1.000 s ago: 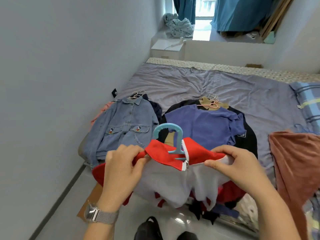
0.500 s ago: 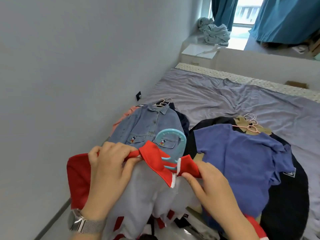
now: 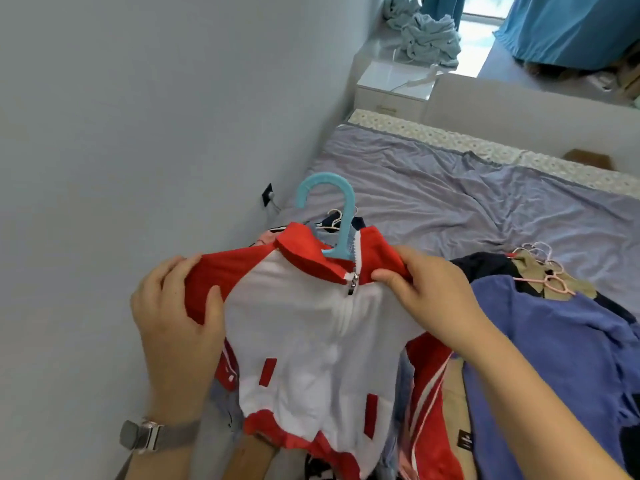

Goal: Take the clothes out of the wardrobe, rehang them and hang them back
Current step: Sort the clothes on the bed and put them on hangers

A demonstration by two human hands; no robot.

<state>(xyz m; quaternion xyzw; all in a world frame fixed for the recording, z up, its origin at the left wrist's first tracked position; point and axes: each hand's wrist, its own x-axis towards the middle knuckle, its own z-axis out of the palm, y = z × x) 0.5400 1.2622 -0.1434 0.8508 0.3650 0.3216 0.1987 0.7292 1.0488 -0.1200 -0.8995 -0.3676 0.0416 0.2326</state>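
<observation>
Wall (image 3: 121, 133) fills the left of the view. A watch (image 3: 152, 436) sits on the left wrist. Left hand (image 3: 173, 320) grips the red left shoulder of the jacket (image 3: 311, 341), thumb over the front, fingers curled behind the cloth. The jacket is held up in front of the person, above the near edge of the bed (image 3: 450, 202); its body is white, with red collar, shoulders, hem and pocket strips, and the zip is closed up to the collar. A blue hanger (image 3: 337, 216) sits inside the neck, hook upright and clear of the collar. Right hand (image 3: 433, 292) pinches the red collar and shoulder just right of the zip, fingers curled round the fabric. Behind the collar, thin pale hangers (image 3: 334, 221) show on clothes lying on the bed. To the right lies a blue shirt (image 3: 554, 341) over a dark garment (image 3: 485, 268), with pink hangers (image 3: 550, 278) at its neck. Beyond the bed stand a white nightstand (image 3: 391, 88), a crumpled pale cloth (image 3: 429, 36) and a blue curtain (image 3: 571, 26).
</observation>
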